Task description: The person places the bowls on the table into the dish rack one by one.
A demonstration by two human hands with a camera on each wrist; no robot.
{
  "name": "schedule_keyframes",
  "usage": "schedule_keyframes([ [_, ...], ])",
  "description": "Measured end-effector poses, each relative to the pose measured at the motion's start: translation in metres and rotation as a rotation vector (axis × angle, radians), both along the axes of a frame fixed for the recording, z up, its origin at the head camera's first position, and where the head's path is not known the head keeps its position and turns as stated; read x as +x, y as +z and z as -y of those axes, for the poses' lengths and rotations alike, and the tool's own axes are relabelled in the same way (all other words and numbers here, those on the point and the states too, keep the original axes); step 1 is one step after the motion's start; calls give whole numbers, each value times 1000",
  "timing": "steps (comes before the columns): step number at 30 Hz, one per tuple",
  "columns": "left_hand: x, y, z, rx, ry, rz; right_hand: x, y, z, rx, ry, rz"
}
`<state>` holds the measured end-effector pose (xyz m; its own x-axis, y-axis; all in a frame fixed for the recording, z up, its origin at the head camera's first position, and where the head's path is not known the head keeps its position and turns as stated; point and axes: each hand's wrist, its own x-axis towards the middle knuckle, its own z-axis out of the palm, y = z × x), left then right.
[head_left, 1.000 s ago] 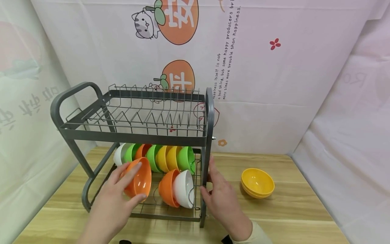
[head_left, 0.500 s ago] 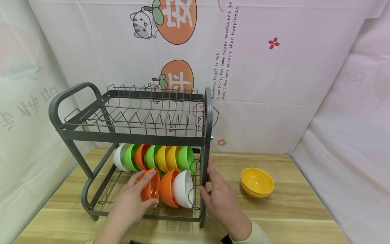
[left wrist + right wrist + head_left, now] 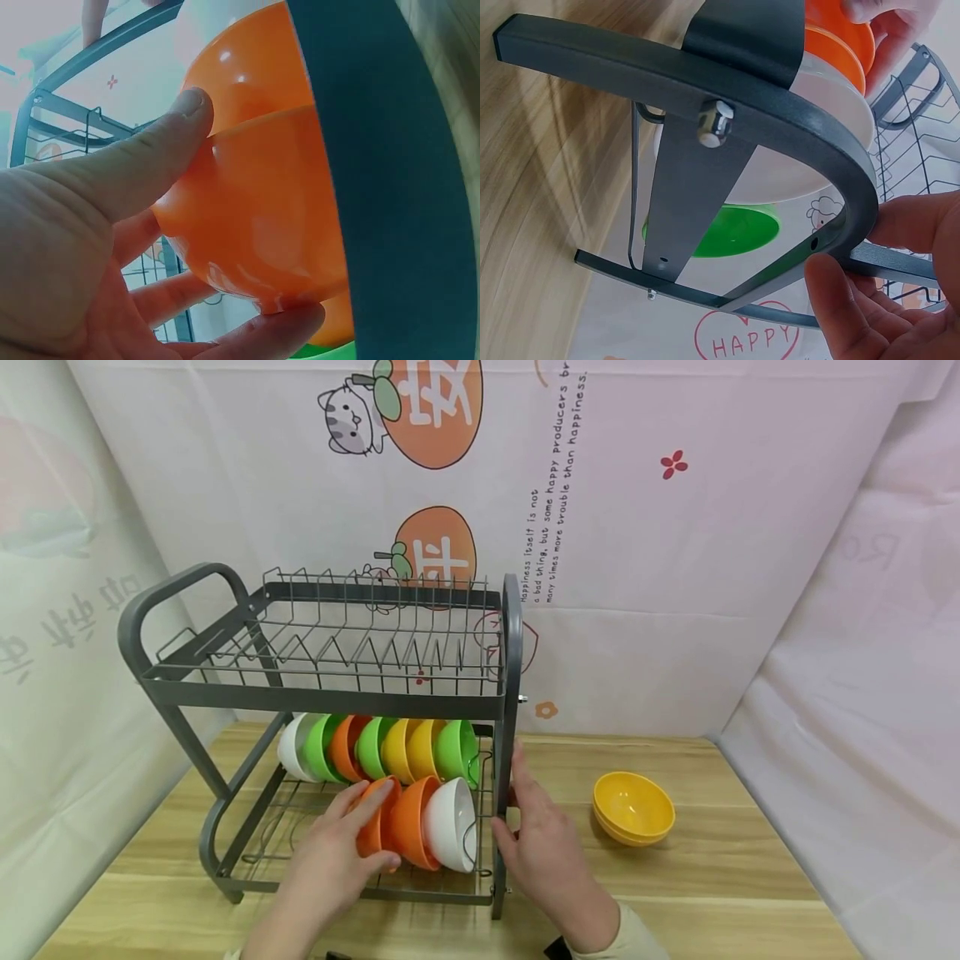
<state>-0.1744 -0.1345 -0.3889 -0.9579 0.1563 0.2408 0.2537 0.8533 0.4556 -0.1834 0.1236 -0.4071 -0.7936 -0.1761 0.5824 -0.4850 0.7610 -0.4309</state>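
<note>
My left hand grips an orange bowl at the front of the lower tier of a dark grey dish rack. Thumb and fingers spread round its outside, and the bowl stands on its side. Directly to its right, a second orange bowl and a white bowl stand in the same row, nested close. My right hand holds the rack's right side post, thumb on one side and fingers on the other. The left fingers hide part of the held bowl in the head view.
Behind, a back row of white, green, orange and yellow bowls leans on the lower tier. The upper tier has wire dividers. Stacked yellow bowls sit on the wooden table at the right. Printed cloth hangs behind.
My left hand has carried the orange bowl rightward and down onto the lower tier, up against the second orange bowl. The right hand has stayed at the rack's post.
</note>
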Motion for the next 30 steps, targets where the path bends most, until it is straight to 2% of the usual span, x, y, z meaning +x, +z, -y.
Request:
schedule_keyframes([
  [5,-4,-3,-1,32,0,35,0,0,0,-2,3,1],
  [13,-10,-6,-1,97,5,127,-3,-1,0,8,34,-89],
  [17,-12,-6,0,115,-4,142,-3,-1,1,1,32,-75],
  [30,-16,-6,1,82,-45,167,-2,1,0,5,26,-69],
])
